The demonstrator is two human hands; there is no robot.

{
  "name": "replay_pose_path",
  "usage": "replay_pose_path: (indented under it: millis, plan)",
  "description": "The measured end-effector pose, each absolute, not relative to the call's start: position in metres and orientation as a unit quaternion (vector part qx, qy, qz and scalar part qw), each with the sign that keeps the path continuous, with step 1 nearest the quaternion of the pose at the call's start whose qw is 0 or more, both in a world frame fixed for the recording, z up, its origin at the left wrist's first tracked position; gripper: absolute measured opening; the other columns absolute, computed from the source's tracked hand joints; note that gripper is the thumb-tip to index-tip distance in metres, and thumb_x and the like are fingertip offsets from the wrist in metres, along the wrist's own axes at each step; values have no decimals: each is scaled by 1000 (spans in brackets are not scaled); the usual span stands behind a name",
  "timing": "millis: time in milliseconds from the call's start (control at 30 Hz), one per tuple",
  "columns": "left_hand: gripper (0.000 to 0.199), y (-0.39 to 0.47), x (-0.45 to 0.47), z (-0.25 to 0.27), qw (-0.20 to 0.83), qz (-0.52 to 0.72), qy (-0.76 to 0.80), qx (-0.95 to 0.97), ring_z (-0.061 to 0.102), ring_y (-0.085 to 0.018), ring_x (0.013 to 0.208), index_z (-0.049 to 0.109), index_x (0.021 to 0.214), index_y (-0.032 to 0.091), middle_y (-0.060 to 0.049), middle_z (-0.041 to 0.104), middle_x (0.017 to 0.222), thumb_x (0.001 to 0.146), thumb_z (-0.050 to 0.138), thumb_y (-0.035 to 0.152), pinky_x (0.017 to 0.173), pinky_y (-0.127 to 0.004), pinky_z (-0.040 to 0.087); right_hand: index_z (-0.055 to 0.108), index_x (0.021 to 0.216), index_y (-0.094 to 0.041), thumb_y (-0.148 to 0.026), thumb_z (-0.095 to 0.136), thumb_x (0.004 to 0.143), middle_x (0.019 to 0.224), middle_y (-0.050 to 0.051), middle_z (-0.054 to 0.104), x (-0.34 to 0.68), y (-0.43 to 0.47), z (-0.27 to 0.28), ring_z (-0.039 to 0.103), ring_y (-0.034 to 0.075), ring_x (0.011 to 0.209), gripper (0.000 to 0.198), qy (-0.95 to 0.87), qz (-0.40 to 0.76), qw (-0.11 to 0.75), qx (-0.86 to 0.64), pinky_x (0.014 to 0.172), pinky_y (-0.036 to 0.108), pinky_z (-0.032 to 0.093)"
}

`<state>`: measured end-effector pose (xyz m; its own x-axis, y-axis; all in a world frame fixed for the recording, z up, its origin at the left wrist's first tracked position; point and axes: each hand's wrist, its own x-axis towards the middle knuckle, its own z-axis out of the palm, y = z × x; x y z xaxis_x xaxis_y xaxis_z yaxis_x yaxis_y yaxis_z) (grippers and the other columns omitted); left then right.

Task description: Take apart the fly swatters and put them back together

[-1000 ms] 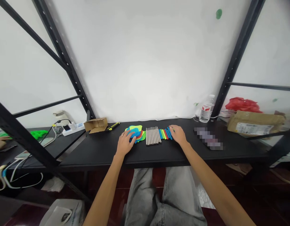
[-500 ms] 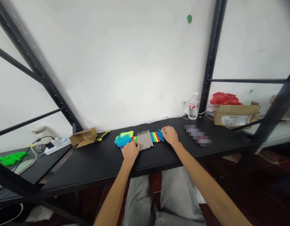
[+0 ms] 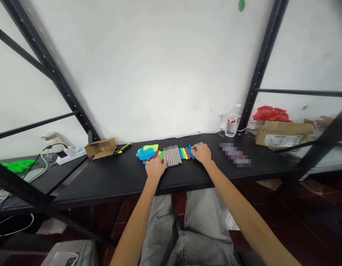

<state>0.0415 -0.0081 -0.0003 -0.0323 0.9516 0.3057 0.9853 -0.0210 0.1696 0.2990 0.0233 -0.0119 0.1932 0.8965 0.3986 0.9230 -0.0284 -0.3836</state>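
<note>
A row of slim silvery metal rods (image 3: 172,156) lies side by side on the black tabletop. To its right, touching or nearly so, is a row of short coloured sticks (image 3: 185,153) in blue, yellow-green and red. My left hand (image 3: 155,167) is at the rods' left end, thumb against the nearest rod and other fingers curled, partly hidden. My right hand (image 3: 202,153) bends over the right end of the coloured row, fingertips on the last blue sticks. Just beyond my left hand lies a pile of flat blue, yellow-green and red pieces (image 3: 147,153).
On the tabletop (image 3: 112,181) are an open cardboard box (image 3: 101,148), a black-and-yellow tool (image 3: 123,148), a water bottle (image 3: 233,122) and a blurred flat object (image 3: 235,155). A taped carton (image 3: 284,133) stands right, a power strip (image 3: 71,156) left. Black metal posts frame both sides.
The view has tilted down and shifted slightly left. Both hands stay at the two ends of the rows, with the right fingers shifted slightly over the last blue sticks.
</note>
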Motion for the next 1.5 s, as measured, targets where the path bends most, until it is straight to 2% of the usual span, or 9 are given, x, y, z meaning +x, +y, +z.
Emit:
replay_pose_path:
  millis: [367, 1067, 1500]
  plan:
    - [44, -12, 43, -1, 42, -164, -699, -695, 67, -32, 93, 73, 88, 17, -16, 71, 91, 94, 39, 45, 77, -39, 47, 75, 99, -23, -34, 55, 89, 120, 11, 63, 300, 22, -11, 54, 28, 110, 25, -641, -49, 265, -718, 88, 36, 44]
    - [42, -11, 42, -3, 31, -177, -696, -695, 68, -29, 89, 71, 77, 18, -15, 71, 88, 92, 41, 43, 74, -36, 48, 79, 97, -18, -36, 51, 93, 111, 16, 68, 294, 17, -9, 54, 29, 108, 33, -641, -75, 226, -730, 88, 37, 45]
    - [36, -8, 40, 0, 5, -166, -703, -692, 67, -29, 93, 70, 84, 18, -15, 70, 92, 91, 44, 42, 78, -37, 49, 78, 96, -16, -30, 53, 88, 115, 16, 67, 293, 20, -8, 55, 31, 109, 30, -632, -60, 248, -732, 87, 37, 45]
